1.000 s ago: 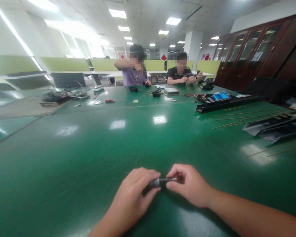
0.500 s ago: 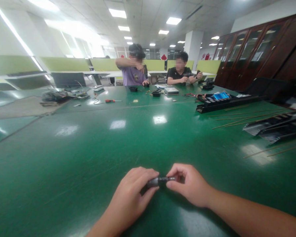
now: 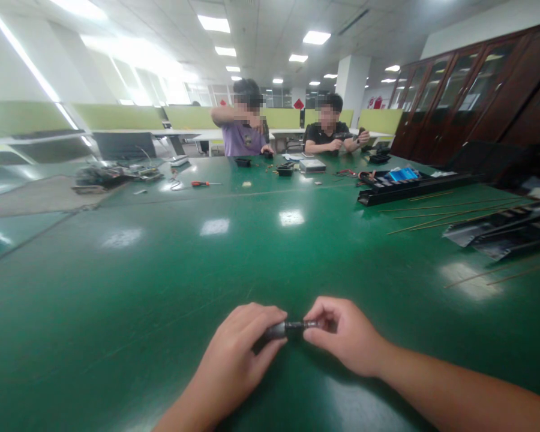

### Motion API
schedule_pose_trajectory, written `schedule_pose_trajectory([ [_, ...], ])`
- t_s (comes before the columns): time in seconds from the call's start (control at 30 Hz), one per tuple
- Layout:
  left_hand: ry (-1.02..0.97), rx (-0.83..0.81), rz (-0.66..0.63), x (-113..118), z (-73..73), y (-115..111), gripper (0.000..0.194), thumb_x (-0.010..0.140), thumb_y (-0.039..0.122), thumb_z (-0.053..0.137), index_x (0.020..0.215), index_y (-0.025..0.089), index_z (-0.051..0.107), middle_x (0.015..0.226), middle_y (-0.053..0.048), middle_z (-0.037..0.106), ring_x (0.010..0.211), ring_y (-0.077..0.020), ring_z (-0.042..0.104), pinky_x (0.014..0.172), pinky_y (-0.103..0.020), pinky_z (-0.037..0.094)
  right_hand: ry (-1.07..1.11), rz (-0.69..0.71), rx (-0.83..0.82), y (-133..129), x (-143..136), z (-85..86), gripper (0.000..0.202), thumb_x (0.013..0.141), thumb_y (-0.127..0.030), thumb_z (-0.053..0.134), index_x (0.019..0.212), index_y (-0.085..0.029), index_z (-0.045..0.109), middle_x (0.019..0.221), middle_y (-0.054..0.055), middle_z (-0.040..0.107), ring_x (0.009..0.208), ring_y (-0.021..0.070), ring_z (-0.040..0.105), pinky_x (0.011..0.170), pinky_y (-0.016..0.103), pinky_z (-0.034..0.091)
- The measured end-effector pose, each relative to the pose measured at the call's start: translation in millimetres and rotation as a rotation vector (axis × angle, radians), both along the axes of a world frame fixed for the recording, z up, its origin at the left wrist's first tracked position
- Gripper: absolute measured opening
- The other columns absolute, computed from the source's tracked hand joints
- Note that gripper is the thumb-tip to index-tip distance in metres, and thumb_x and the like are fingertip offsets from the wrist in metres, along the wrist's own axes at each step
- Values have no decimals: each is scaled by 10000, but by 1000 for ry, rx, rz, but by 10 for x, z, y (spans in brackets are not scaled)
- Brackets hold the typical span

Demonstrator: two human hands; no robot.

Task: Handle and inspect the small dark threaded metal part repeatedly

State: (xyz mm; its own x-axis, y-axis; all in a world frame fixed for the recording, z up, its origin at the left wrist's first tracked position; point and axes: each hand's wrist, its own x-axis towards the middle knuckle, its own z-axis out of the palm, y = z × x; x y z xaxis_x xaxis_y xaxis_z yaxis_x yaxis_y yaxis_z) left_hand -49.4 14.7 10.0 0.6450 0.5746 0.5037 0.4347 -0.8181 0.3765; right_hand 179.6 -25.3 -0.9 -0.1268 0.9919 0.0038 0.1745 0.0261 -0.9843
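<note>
Head view, both hands [image 3: 236,342] [image 3: 348,336] clamped on a dark rod [image 3: 293,326], any markings too blurred to read

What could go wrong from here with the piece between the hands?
1. The right grip has fingertips around the slim shaft's end; firm contact isn't clear, so it could slip.
2. The left grip covers much of the thicker grey barrel, so a tilt or poor fit there might go unseen.
3. The barrel looks round and the green tabletop glossy; if dropped, it might roll.
</note>
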Motion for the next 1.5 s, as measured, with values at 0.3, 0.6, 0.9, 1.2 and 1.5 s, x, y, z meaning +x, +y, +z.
schedule_pose_trajectory([
  [0.3, -4, -1, 2, -8, -2, 10, 270, 908, 194, 641, 1169, 257, 603, 1063, -38, 701, 975, -184, 651, 848, -325, 540, -3, -8, -7, 5, 8, -6, 71, 751, -185, 700, 800, -157, 657, 680, -13, 628, 623, 125, 545, 600, 240, 402],
  [0.6, -9, 3, 5, -18, 34, 16, 243, 916, 202, 629, 1154, 246, 612, 1053, -51, 703, 969, -189, 658, 845, -327, 544, -13, -14, -18, 15, 16, -5, 80, 749, -178, 705, 810, -166, 654, 687, -16, 625, 626, 128, 547, 611, 250, 410],
  [0.9, 0, -10, 9, -33, 11, 22, 264, 912, 202, 642, 1166, 260, 602, 1066, -36, 697, 976, -182, 648, 855, -324, 534, -28, -10, -12, 21, 30, -5, 77, 754, -185, 703, 810, -164, 653, 684, -15, 619, 628, 128, 542, 610, 248, 407],
  [1.2, 0, -4, 20, -47, 10, 37, 262, 910, 197, 636, 1165, 250, 614, 1068, -47, 702, 977, -190, 656, 858, -331, 545, -29, -12, -14, 31, 31, 5, 76, 749, -190, 698, 800, -159, 652, 683, -13, 612, 632, 128, 537, 611, 247, 406],
  [1.5, -2, 10, 42, -54, 32, 38, 240, 899, 212, 638, 1137, 244, 644, 1043, -52, 715, 961, -190, 673, 847, -319, 563, -21, -18, -6, 33, 31, 10, 73, 747, -182, 700, 799, -167, 652, 687, -14, 623, 633, 129, 545, 612, 248, 412],
])
